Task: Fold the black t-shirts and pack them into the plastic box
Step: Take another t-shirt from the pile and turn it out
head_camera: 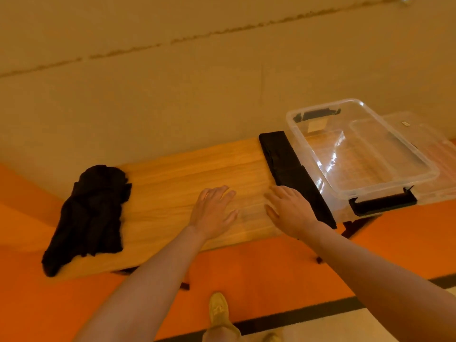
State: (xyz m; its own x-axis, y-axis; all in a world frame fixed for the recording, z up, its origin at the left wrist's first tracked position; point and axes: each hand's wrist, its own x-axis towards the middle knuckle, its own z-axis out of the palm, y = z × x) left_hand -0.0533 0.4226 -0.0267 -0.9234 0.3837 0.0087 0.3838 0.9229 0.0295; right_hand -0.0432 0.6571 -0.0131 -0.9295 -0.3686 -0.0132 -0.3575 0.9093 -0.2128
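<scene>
- Both hands hover flat over the table (187,174), fingers spread, holding nothing: left hand (212,211), right hand (291,213).
- Folded t-shirt (293,174) lies at 1 o'clock, touching the plastic box (385,191); a one-handed lift could undo the fold.
- Crumpled t-shirts (93,215) at 9 o'clock overhang the table edge and may slide off.
- The box looks empty, lid off.

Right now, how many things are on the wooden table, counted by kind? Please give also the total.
Black t-shirts: 2, a folded strip beside the box and a crumpled heap at the left end
Clear plastic box: 1, nothing inside
Clear lid: 1, under the box
Total: 4
</scene>
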